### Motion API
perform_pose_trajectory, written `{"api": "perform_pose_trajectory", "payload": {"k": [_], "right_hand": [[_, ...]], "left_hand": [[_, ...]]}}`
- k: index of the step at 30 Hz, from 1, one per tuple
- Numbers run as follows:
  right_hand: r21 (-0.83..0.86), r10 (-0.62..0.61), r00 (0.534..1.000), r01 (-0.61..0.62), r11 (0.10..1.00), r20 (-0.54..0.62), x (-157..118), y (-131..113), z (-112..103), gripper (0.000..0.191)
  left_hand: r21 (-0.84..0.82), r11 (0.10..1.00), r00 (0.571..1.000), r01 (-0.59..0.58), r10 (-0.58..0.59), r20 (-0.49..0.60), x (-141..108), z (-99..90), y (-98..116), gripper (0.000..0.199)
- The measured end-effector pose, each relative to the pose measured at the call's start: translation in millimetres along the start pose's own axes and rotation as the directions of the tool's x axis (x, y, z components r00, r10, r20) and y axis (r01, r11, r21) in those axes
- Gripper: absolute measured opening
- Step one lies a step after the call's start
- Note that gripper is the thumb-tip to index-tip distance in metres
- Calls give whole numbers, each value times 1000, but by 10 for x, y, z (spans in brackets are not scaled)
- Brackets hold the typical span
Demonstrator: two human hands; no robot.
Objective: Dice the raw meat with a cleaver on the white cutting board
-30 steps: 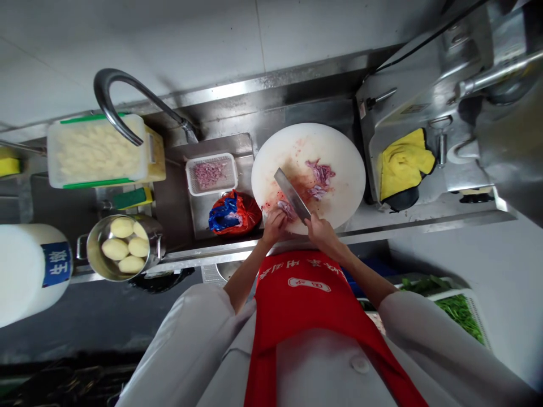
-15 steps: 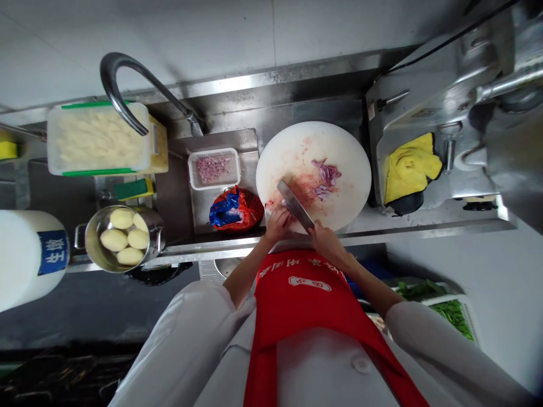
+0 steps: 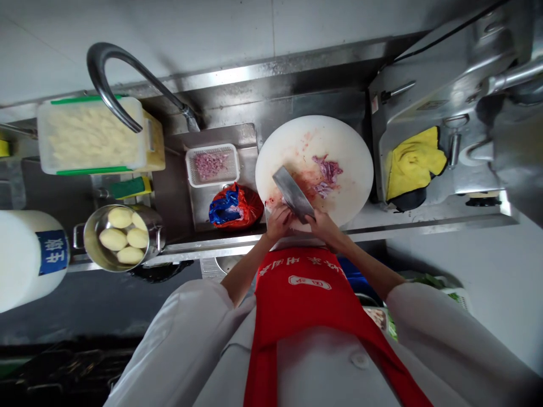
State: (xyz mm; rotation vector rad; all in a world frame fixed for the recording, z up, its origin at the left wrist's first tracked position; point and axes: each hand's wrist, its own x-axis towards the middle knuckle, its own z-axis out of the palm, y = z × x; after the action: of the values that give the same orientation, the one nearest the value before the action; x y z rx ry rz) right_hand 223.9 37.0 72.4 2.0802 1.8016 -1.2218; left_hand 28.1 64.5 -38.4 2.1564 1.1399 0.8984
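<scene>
A round white cutting board (image 3: 352, 186) lies on the steel counter, stained red in its middle. My right hand (image 3: 326, 227) is wrapped round the handle of a cleaver (image 3: 292, 193), whose broad blade slants up and left over the board. Against the blade's left side, my left hand (image 3: 280, 220) has its fingers curled in and pressed down at the board's near left edge. Small red and pink bits show by those fingertips; what they hold is mostly hidden. Dark pink raw meat pieces (image 3: 327, 169) lie right of the blade.
Left of the board are a white basket (image 3: 190, 176) of chopped pink meat and a red-and-blue plastic bag (image 3: 250, 208). Farther left stand a pot (image 3: 94, 249) of peeled potatoes, a lidded tub (image 3: 142, 135) and a curved faucet (image 3: 136, 68). Rightward lies a yellow cloth (image 3: 413, 161).
The cleaver's blade has tilted, showing more of its flat side, and its tip has shifted slightly up and left. My left hand stays nearly in place beside it. The view has shifted slightly.
</scene>
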Motion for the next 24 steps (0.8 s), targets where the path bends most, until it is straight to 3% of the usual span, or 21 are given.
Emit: {"api": "perform_pose_trajectory", "payload": {"k": [5, 8, 13, 16, 21, 24], "right_hand": [[2, -12, 999, 12, 1000, -42, 43, -102, 92, 36], [19, -2, 1000, 3, 1000, -29, -124, -27, 143, 34], [-20, 61, 996, -60, 998, 62, -376, 120, 111, 30], [-40, 23, 996, -20, 999, 85, -271, 26, 39, 30], [-65, -62, 998, 61, 996, -5, 11, -244, 39, 32], [-59, -44, 999, 42, 997, -29, 3, -282, 73, 35]], "left_hand": [[45, 997, 998, -57, 58, -29, 0, -9, -18, 27], [60, 994, 995, -90, 93, -45, -7, 0, -14, 26], [38, 999, 999, -37, 37, -8, -2, -10, 9, 26], [2, 1000, 1000, -26, 26, -15, 15, -6, 6, 25], [-18, 999, 998, 35, -36, -54, -34, 24, 30, 28], [-29, 999, 997, -34, 32, -70, 102, -237, 130, 25]]}}
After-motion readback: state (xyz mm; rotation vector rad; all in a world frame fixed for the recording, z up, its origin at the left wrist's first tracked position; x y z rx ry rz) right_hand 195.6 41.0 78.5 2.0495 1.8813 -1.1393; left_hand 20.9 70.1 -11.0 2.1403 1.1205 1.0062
